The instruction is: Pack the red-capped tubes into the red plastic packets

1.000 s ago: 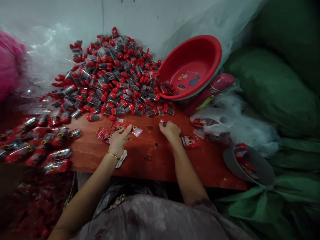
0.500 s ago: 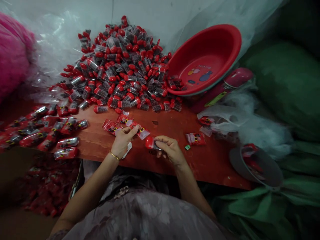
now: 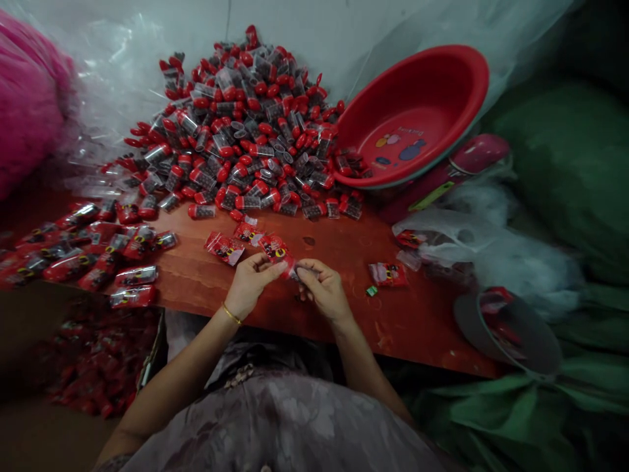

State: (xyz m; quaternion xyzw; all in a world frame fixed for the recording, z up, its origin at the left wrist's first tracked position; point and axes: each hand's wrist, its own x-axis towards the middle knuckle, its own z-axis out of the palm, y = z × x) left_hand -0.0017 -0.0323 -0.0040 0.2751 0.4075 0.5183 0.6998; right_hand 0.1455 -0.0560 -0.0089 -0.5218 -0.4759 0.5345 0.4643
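Observation:
My left hand (image 3: 251, 283), with a gold bangle at the wrist, is closed on a red printed packet (image 3: 274, 248) just above the table. My right hand (image 3: 325, 290) is closed on a clear tube (image 3: 303, 269) with dark contents. The tube meets the lower end of the packet, and its red cap is hidden or inside it; I cannot tell which. Two more red printed packets lie close by: one flat packet (image 3: 224, 247) beyond my left hand and another packet (image 3: 247, 232) beside it.
A large heap of red-capped tubes (image 3: 240, 131) stands at the back. Beside it a red basin (image 3: 413, 118) leans tilted. Packed tubes (image 3: 98, 252) lie at the left. On the right are a packet (image 3: 388, 274), a plastic bag (image 3: 457, 233) and a grey container (image 3: 535, 341).
My left hand has lifted a packet from the table and moved right. My right hand has brought the tube against the packet. The view has shifted slightly.

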